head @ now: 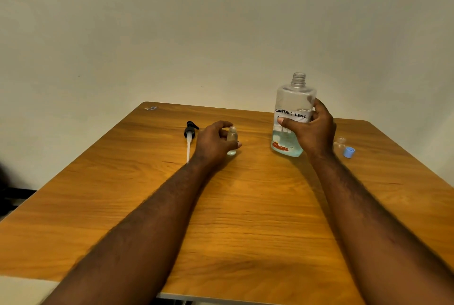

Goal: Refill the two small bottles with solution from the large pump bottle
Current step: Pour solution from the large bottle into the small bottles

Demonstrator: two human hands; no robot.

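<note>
Large bottle (292, 108), label reading "CONTACT LENS", in right hand (313, 130).

One head-worn wide-angle view looks forward and down across the wooden table (245, 218), wall filling the upper frame.

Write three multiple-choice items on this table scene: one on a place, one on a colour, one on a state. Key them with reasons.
1. Where does the black pump head with white tube lie?
A. left of the left hand
B. behind the large bottle
C. beside the blue cap

2. What colour is the loose cap near the second small clear bottle?
A. red
B. blue
C. black

3. The large clear labelled bottle is:
A. capped
B. lying down
C. open-necked, held

Key: 1 A, it lies on the wooden table left of the left hand. 2 B, plainly blue. 3 C, bare threaded neck, right hand gripping it.
</note>
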